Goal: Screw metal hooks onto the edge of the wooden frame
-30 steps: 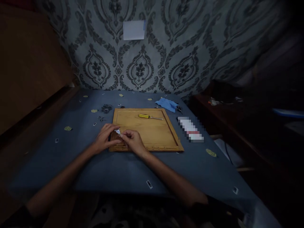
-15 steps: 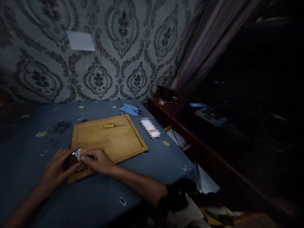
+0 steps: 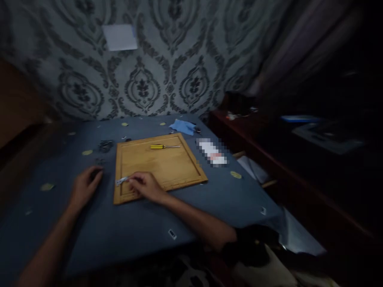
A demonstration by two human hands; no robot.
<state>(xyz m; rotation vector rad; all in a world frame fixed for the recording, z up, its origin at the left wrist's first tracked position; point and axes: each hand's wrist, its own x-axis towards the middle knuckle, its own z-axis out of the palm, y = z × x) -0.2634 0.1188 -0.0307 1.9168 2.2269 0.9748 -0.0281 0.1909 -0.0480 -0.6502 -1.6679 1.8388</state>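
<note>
My right hand (image 3: 145,186) rests on the near left corner of a wooden board (image 3: 167,165) and pinches a small silvery metal piece (image 3: 121,181) that sticks out to the left. My left hand (image 3: 85,186) lies on the blue table cloth (image 3: 143,223) to the left of the board, fingers curled down toward small dark bits there. What it holds, if anything, is too dark to see. A yellow-handled screwdriver (image 3: 164,146) lies on the far part of the board.
A pile of dark metal parts (image 3: 105,145) sits left of the board's far corner. A blue cloth (image 3: 182,126) lies at the table's back. A white box (image 3: 211,152) lies right of the board. A dark red shelf (image 3: 269,159) runs along the right side.
My left hand has let go of the metal piece and moved left onto the table cloth. My right hand keeps the piece at the board's corner. The view swung back left.
</note>
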